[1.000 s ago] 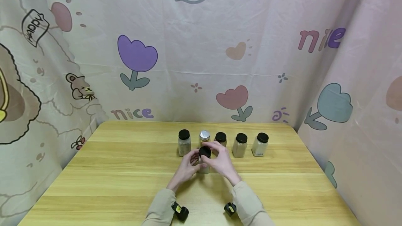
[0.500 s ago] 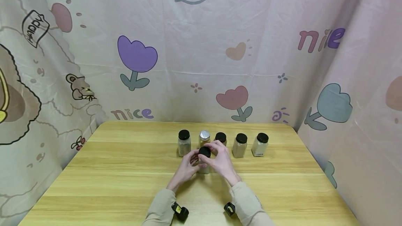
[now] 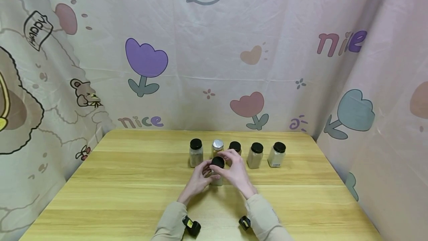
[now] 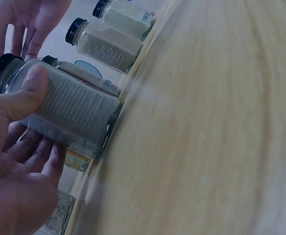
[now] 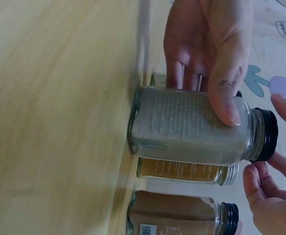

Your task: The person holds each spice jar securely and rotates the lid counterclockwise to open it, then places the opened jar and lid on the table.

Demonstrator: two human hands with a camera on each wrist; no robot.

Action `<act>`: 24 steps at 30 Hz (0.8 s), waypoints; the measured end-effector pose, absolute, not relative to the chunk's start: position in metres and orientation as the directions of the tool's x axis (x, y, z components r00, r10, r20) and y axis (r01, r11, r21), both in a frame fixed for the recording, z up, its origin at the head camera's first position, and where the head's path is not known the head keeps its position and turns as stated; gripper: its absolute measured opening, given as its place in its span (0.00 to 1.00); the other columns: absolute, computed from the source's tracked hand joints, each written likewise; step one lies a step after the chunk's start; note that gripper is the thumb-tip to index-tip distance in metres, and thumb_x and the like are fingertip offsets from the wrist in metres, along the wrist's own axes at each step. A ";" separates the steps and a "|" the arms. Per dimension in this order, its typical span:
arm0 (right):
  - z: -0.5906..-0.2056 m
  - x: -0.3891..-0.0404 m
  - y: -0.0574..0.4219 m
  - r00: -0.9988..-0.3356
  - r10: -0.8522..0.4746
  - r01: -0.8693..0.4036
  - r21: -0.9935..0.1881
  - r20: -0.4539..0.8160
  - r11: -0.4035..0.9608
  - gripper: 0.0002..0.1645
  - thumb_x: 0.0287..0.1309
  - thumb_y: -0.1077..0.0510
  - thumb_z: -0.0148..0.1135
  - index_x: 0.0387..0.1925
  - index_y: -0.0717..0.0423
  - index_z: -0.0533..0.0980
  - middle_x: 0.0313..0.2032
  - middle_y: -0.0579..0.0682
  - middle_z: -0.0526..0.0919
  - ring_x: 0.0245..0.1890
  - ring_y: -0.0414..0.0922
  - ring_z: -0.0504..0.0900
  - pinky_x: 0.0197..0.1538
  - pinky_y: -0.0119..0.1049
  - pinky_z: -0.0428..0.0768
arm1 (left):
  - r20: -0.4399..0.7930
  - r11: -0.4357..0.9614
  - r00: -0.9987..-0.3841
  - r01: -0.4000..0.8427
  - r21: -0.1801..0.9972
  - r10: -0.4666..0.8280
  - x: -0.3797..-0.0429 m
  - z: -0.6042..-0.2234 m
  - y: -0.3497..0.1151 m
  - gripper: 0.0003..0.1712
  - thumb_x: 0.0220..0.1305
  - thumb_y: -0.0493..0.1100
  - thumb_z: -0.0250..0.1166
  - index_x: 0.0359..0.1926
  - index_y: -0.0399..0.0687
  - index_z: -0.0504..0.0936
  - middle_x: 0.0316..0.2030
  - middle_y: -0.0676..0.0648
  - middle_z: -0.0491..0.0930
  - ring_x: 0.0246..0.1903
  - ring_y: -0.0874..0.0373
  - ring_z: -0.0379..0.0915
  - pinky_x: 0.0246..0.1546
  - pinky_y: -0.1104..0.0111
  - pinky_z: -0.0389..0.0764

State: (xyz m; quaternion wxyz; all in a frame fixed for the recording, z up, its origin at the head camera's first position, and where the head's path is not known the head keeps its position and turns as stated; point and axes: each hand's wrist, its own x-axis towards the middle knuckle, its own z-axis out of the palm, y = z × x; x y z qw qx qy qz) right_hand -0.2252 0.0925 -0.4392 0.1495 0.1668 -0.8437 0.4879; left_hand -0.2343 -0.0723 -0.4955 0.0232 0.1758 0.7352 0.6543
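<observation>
Head view: looking where on the wood surface (image 3: 133,194)?

– Approx. halfway btwn L & R edges, set in from far edge. Showing a held jar (image 3: 217,180): glass, upright, w/ black lid (image 3: 218,162) on its neck. Filled w/ greyish stuff, printed w/ pale lettering.

– Gripped how by L hand (image 3: 197,179)?

– Wrapped round the glass body, thumb on lettered side, fingers on opp. side, per L wrist view.

– And R hand (image 3: 236,172)?

– Arched over the top, half closed, fingers curled loosely round black lid, thumb toward the front. Touching lid rim w/ one fingertip in R wrist view; can't tell re: the rest.

– Further on, nr far edge?

– Row of 5 more jars, all upright, running roughly along far edge. L to R: grey-speckled jar (image 3: 196,156), just beyond L hand; silver-capped jar (image 3: 218,145), yellowish inside, partly hidden behind held jar; brown-filled jar (image 3: 235,147), partly blocked by R hand; beige-filled jar (image 3: 255,157); pale-filled jar (image 3: 276,156) w/ barcode, closest to R edge.

– Toward near edge?

– Beige sleeves (image 3: 169,220), w/ small black wrist units (image 3: 192,227) at the cuffs.

– Past far edge?

– Pale curtain (image 3: 204,40), printed w/ tulips, hearts & "nice".
</observation>
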 end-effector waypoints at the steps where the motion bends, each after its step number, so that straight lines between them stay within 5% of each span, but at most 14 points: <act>1: -0.439 -0.224 0.092 -0.895 -0.132 -0.434 -0.760 0.427 0.484 0.28 0.45 0.53 0.81 0.49 0.58 0.84 0.43 0.50 0.83 0.43 0.46 0.81 0.51 0.47 0.83 | 0.201 0.081 -0.936 0.233 0.969 0.290 -0.234 -0.496 -0.072 0.30 0.61 0.32 0.71 0.62 0.27 0.71 0.60 0.27 0.76 0.64 0.34 0.71 0.70 0.53 0.73; 7: -0.437 -0.225 0.090 -0.877 -0.137 -0.460 -0.721 0.460 0.518 0.23 0.46 0.58 0.80 0.46 0.59 0.85 0.41 0.51 0.85 0.39 0.46 0.83 0.47 0.42 0.82 | 0.204 0.076 -0.937 0.234 0.969 0.284 -0.234 -0.496 -0.072 0.30 0.60 0.31 0.71 0.61 0.27 0.72 0.60 0.27 0.76 0.64 0.34 0.71 0.70 0.54 0.72; 14: -0.436 -0.228 0.096 -0.882 -0.236 -0.471 -0.775 0.408 0.421 0.23 0.50 0.66 0.75 0.51 0.58 0.83 0.48 0.54 0.86 0.49 0.50 0.83 0.55 0.53 0.85 | 0.202 0.092 -0.936 0.237 0.967 0.288 -0.234 -0.496 -0.073 0.31 0.60 0.32 0.71 0.62 0.27 0.71 0.60 0.27 0.76 0.64 0.33 0.71 0.71 0.51 0.71; 19: -0.438 -0.227 0.096 -0.892 -0.229 -0.451 -0.785 0.389 0.424 0.29 0.51 0.57 0.78 0.56 0.57 0.81 0.50 0.53 0.83 0.52 0.50 0.80 0.59 0.53 0.82 | 0.200 0.092 -0.934 0.237 0.967 0.296 -0.233 -0.495 -0.074 0.32 0.61 0.33 0.71 0.63 0.26 0.70 0.60 0.27 0.75 0.65 0.34 0.71 0.71 0.52 0.71; 24: -0.440 -0.225 0.091 -0.902 -0.147 -0.413 -0.715 0.405 0.564 0.34 0.44 0.46 0.82 0.52 0.57 0.82 0.44 0.49 0.80 0.43 0.46 0.75 0.48 0.36 0.76 | 0.203 0.080 -0.929 0.238 0.968 0.310 -0.234 -0.495 -0.074 0.30 0.62 0.32 0.69 0.62 0.25 0.69 0.60 0.26 0.75 0.65 0.34 0.71 0.69 0.55 0.74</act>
